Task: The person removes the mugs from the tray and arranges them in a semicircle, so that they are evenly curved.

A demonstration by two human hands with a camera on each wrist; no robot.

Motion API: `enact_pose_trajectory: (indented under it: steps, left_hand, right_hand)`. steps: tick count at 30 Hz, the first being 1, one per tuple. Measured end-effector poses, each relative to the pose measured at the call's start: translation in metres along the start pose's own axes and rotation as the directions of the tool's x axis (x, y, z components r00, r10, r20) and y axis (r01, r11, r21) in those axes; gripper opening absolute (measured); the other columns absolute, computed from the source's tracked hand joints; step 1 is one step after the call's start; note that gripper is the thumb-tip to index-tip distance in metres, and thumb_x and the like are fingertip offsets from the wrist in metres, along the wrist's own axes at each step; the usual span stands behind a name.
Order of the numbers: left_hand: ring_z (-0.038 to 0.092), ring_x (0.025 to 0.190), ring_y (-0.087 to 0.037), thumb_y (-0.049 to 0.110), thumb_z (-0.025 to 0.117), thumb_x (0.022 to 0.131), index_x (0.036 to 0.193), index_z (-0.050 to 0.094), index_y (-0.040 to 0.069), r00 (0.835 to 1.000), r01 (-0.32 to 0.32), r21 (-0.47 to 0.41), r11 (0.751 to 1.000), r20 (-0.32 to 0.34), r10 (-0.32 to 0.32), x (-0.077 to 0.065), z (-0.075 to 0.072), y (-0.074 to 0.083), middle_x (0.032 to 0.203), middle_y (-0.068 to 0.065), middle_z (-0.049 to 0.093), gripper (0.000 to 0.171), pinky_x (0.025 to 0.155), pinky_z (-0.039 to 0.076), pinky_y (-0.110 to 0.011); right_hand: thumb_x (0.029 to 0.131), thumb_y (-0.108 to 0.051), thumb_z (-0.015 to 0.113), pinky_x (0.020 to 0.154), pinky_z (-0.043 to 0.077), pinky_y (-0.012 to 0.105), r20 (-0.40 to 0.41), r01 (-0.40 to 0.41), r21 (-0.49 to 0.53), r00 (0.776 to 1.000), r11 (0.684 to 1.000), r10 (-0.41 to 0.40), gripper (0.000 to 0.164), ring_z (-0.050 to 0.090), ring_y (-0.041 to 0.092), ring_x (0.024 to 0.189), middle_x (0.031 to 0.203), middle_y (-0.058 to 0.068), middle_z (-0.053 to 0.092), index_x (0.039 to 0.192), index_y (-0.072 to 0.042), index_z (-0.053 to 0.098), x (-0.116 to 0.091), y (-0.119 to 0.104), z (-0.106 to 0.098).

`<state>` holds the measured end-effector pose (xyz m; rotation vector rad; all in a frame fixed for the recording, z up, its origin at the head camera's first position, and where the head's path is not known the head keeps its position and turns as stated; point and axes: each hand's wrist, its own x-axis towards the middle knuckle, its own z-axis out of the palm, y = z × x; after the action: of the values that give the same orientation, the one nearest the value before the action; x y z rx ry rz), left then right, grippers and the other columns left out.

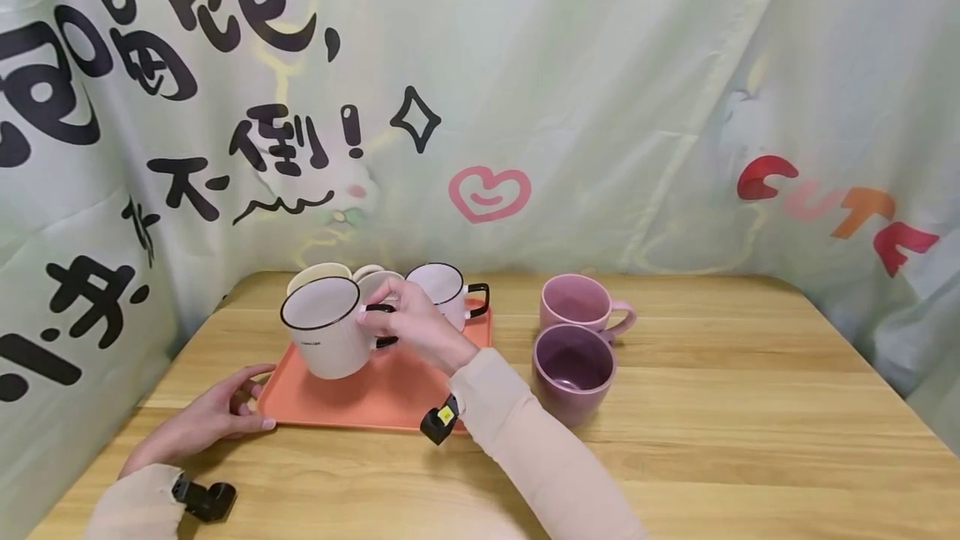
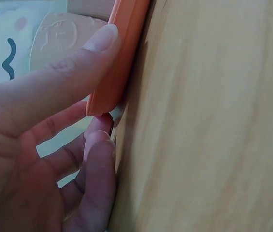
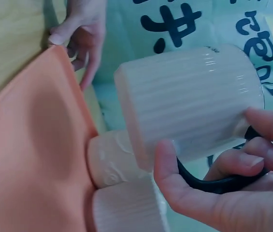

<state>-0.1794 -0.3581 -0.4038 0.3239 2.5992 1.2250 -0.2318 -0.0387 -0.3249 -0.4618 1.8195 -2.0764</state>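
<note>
My right hand (image 1: 420, 327) grips the black handle of a white, black-rimmed mug (image 1: 330, 348). In the right wrist view this mug (image 3: 189, 101) is tilted and raised off the orange tray (image 1: 360, 411), which carries a shadow. At the tray's front left corner, my left hand (image 1: 210, 419) pinches the edge; the left wrist view has the thumb (image 2: 100, 38) on the tray's side and fingers underneath. Behind the held mug stand a cream mug (image 1: 318, 272) and a whitish mug (image 1: 382, 283), both partly hidden. Another white mug with a black handle (image 1: 438, 282) stands at the tray's back right.
Right of the tray, a pink mug (image 1: 576, 305) stands on the wooden table (image 1: 720, 407), with a purple mug (image 1: 573, 369) close in front of it. A printed curtain (image 1: 600, 107) hangs behind the table and along its left side.
</note>
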Motion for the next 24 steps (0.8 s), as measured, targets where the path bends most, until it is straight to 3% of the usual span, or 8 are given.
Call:
enact_pose_trajectory:
  steps: [10,13,17,21,24]
  left_hand:
    - [0.051,0.073,-0.013,0.010,0.078,0.089,0.147,0.028,-0.016,1.000,-0.023,-0.021,1.000,0.015,0.023,0.001,0.000,-0.003,0.102,-0.013,0.053,0.081,0.061,0.045,-0.026]
    - [0.052,0.074,-0.013,0.010,0.079,0.089,0.147,0.028,-0.017,1.000,-0.026,-0.014,1.000,0.014,0.026,0.002,0.000,-0.003,0.102,-0.012,0.053,0.081,0.063,0.045,-0.026]
    - [0.053,0.075,-0.011,0.010,0.078,0.090,0.146,0.028,-0.018,0.998,-0.054,0.006,0.999,0.014,0.054,0.000,0.001,-0.002,0.103,-0.012,0.052,0.080,0.065,0.047,-0.026]
    - [0.054,0.075,-0.011,0.010,0.078,0.090,0.146,0.028,-0.018,0.998,-0.061,0.004,0.998,0.012,0.061,-0.001,0.001,-0.002,0.103,-0.013,0.052,0.080,0.065,0.047,-0.026]
    - [0.054,0.075,-0.011,0.010,0.078,0.090,0.146,0.028,-0.018,0.998,-0.063,0.005,0.998,0.007,0.063,-0.001,0.001,-0.002,0.103,-0.013,0.052,0.080,0.066,0.046,-0.026]
  right_hand:
    - [0.095,0.002,0.067,0.077,0.055,0.059,-0.070,-0.016,0.066,0.997,0.998,0.020,0.016,0.067,0.029,0.096,0.120,0.012,0.057,0.096,-0.005,0.052,-0.009,-0.027,-0.012]
    - [0.095,0.004,0.065,0.079,0.054,0.061,-0.074,-0.009,0.110,0.997,0.994,0.018,0.018,0.060,0.024,0.081,0.111,0.012,0.058,0.095,-0.005,0.051,-0.013,-0.035,-0.015]
    - [0.095,0.003,0.066,0.078,0.056,0.056,-0.080,0.027,0.043,0.997,0.999,-0.023,0.016,0.043,0.019,0.062,0.082,0.007,0.052,0.098,-0.004,0.051,-0.019,-0.047,-0.020]
    - [0.096,0.000,0.066,0.078,0.057,0.054,-0.073,0.046,0.004,0.996,0.999,-0.046,0.017,0.035,0.018,0.059,0.062,0.002,0.035,0.104,-0.004,0.051,-0.024,-0.057,-0.027]
    - [0.096,0.000,0.066,0.079,0.056,0.056,-0.077,0.060,0.021,0.995,0.998,-0.058,0.018,0.032,0.018,0.059,0.060,0.001,0.031,0.103,-0.004,0.050,-0.027,-0.063,-0.031]
